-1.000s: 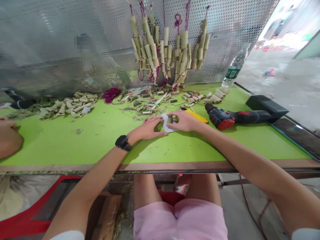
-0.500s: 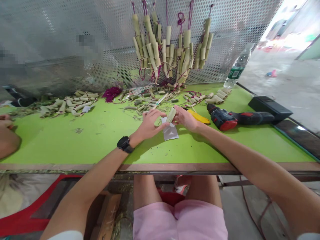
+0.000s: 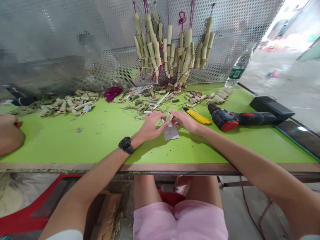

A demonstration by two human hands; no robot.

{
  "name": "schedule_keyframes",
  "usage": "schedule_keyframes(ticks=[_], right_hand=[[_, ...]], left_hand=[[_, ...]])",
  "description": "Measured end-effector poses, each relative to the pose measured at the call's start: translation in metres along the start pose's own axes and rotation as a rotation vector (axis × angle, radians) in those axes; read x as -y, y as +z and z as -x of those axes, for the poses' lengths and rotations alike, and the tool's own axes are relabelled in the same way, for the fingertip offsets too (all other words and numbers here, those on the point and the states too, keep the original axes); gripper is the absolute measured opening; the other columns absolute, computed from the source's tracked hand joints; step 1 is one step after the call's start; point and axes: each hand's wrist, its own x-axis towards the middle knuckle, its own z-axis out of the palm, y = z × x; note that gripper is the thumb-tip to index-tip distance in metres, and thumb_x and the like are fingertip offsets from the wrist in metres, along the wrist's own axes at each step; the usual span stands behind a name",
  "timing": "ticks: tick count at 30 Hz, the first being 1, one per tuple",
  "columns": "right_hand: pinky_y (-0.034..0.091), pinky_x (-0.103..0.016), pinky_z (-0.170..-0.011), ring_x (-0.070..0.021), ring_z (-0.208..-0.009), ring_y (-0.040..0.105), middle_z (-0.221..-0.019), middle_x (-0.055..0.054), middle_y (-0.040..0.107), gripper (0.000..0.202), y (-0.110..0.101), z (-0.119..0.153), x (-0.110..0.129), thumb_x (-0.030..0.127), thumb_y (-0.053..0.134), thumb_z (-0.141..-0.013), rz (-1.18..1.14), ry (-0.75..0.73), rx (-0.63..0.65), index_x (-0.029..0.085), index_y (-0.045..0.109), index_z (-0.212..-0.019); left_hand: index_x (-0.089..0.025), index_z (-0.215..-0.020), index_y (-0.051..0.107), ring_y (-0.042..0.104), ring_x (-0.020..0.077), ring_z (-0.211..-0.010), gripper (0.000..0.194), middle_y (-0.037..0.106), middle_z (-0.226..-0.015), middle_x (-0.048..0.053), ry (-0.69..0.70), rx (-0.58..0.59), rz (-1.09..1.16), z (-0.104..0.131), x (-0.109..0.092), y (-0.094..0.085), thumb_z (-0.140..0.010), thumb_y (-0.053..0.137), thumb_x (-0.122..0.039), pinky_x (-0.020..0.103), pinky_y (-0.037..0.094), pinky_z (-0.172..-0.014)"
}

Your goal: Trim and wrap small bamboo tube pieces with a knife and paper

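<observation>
A short bamboo tube (image 3: 169, 117) is pinched between my two hands, just above the table. My left hand (image 3: 151, 126) has its thumb and forefinger closed on the tube's left side. On the other side, my right hand (image 3: 186, 122) grips it with bent fingertips, some of them hidden. Right below lies a small grey square of what looks like sandpaper (image 3: 172, 133), partly covered by the hands. A yellow utility knife (image 3: 198, 117) rests on the table beyond my right hand.
A cordless drill (image 3: 225, 118) and a phone (image 3: 297, 140) lie to the right on the green table (image 3: 87, 143). Bamboo pieces (image 3: 67, 104) and purple cord (image 3: 112, 94) sit behind. Strung bamboo (image 3: 155, 50) hangs ahead. A water bottle (image 3: 236, 70) leans at the back. Another person's arm (image 3: 11, 135) is at left.
My left fingers have closed on the bamboo tube, which has tipped and sits slightly lower. My right hand has shifted a little left, showing more of the utility knife. The other person's arm has moved.
</observation>
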Motion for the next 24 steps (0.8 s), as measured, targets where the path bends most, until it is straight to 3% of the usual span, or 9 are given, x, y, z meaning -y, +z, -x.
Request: schedule_keyframes(ticks=[8, 14, 24], right_hand=[[0.044, -0.038, -0.07, -0.0245, -0.081, 0.059, -0.097, -0.005, 0.069, 0.036, -0.003, 0.002, 0.002, 0.062, 0.068, -0.087, -0.077, -0.016, 0.042, 0.028, 0.066, -0.099], [0.044, -0.038, -0.071, -0.0245, -0.079, 0.058, -0.087, -0.003, 0.064, 0.036, 0.001, 0.005, 0.01, 0.06, 0.068, -0.084, -0.191, 0.015, 0.064, 0.027, 0.06, -0.095], [0.047, -0.038, -0.07, -0.0262, -0.085, 0.063, -0.1, -0.006, 0.071, 0.04, 0.003, 0.006, 0.007, 0.064, 0.068, -0.085, -0.153, 0.025, 0.057, 0.028, 0.065, -0.102]], left_hand=[[-0.024, -0.109, 0.07, 0.069, 0.0276, -0.107, 0.05, 0.079, -0.112, 0.008, 0.049, -0.045, 0.016, -0.001, 0.0, -0.003, -0.107, 0.057, -0.073, 0.047, 0.048, -0.098], [-0.026, -0.125, 0.073, 0.068, 0.0298, -0.117, 0.047, 0.078, -0.125, 0.011, 0.107, 0.002, -0.015, 0.001, -0.003, -0.004, -0.112, 0.051, -0.065, 0.049, 0.047, -0.101], [-0.027, -0.109, 0.073, 0.068, 0.0274, -0.106, 0.048, 0.079, -0.108, 0.006, 0.043, -0.102, -0.028, -0.002, 0.001, 0.001, -0.104, 0.063, -0.073, 0.047, 0.05, -0.097]])
